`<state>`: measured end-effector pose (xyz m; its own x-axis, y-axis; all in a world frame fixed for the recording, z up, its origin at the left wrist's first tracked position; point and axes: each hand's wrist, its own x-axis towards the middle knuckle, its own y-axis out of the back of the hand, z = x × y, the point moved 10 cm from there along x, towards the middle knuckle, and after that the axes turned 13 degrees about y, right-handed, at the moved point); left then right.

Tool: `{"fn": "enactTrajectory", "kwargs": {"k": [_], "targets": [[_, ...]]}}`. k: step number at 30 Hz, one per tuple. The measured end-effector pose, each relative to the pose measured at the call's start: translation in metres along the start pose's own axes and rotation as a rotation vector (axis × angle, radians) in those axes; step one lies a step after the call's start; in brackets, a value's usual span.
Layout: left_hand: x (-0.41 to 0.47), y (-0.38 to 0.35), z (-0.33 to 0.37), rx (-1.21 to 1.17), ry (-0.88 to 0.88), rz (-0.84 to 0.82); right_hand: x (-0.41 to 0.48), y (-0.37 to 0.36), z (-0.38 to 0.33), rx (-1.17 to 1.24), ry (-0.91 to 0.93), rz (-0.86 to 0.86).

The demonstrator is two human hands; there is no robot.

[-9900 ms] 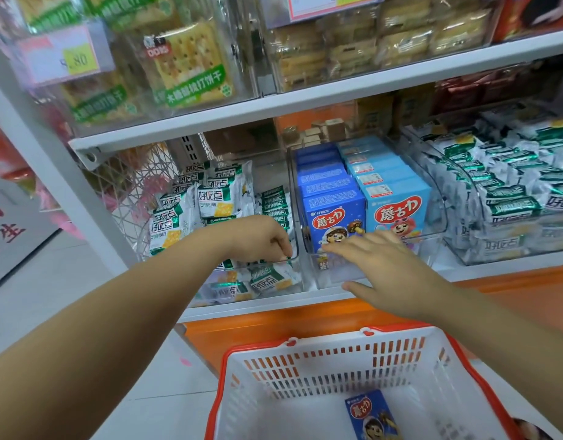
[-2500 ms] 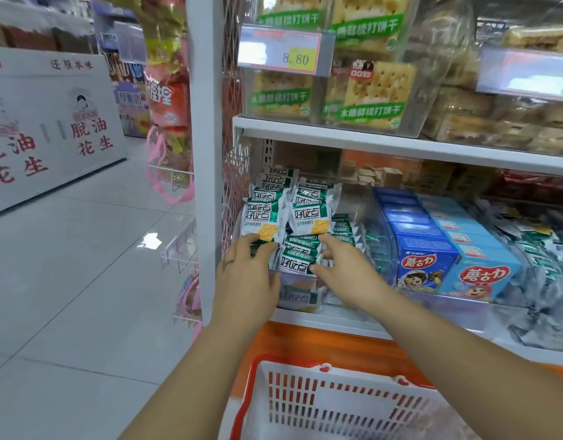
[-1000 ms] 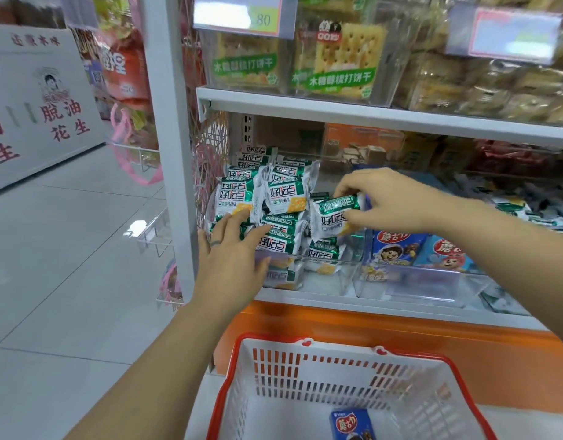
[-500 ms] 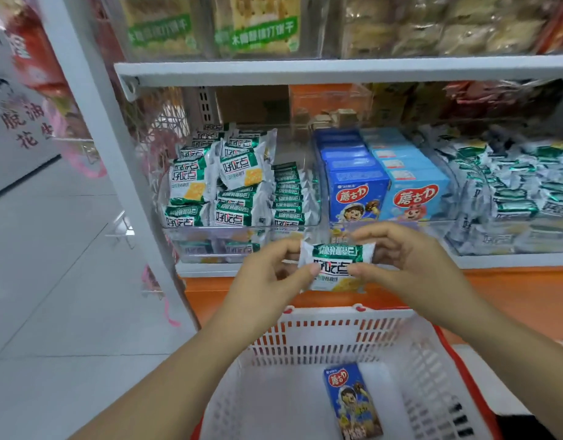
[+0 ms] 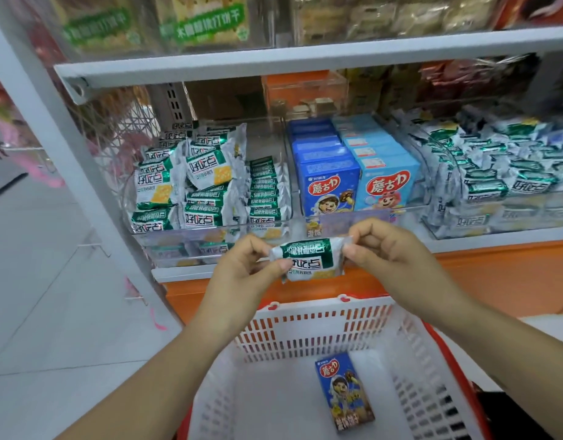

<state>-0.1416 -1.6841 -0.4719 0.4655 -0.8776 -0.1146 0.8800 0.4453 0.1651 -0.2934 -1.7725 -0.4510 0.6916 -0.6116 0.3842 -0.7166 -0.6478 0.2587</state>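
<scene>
A small green-and-silver cracker packet hangs in the air in front of the shelf edge, above the far rim of the basket. My left hand pinches its left end and my right hand pinches its right end. Below stands a white shopping basket with a red rim. A dark blue snack box lies flat on the basket's floor.
A clear bin on the shelf holds several matching cracker packets. Beside it stand dark blue boxes and light blue boxes, then more green packets at the right. A white upright post borders the left; tiled floor lies beyond.
My right hand took a packet from the bin and brought it down in front of the shelf. My left hand left the bin and now pinches the packet's other end.
</scene>
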Motion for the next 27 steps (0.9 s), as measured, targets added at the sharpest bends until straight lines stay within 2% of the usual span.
{"fn": "enactTrajectory", "kwargs": {"k": [3, 6, 8, 10, 13, 16, 21, 27], "targets": [[-0.001, 0.005, -0.005, 0.047, 0.030, 0.042, 0.002, -0.004, 0.005, 0.044, -0.044, 0.017], [-0.003, 0.009, -0.012, 0.023, 0.116, 0.066, -0.002, -0.015, 0.019, 0.045, -0.180, -0.068], [-0.003, 0.008, -0.017, 0.029, 0.181, 0.046, -0.007, -0.023, 0.026, 0.097, -0.266, -0.100], [-0.002, 0.004, -0.028, -0.074, 0.304, -0.010, -0.010, -0.029, 0.028, 0.205, -0.324, -0.099], [-0.005, -0.009, -0.041, -0.314, 0.483, -0.158, -0.013, -0.034, 0.031, 0.422, -0.402, -0.021], [-0.012, -0.019, -0.043, -0.427, 0.575, -0.288, -0.017, -0.032, 0.038, 0.529, -0.498, 0.071], [-0.014, -0.018, -0.048, -0.460, 0.648, -0.280, -0.025, -0.035, 0.042, 0.739, -0.668, 0.179], [-0.014, -0.016, -0.049, -0.565, 0.714, -0.257, -0.031, -0.039, 0.042, 0.860, -0.792, 0.189]]}}
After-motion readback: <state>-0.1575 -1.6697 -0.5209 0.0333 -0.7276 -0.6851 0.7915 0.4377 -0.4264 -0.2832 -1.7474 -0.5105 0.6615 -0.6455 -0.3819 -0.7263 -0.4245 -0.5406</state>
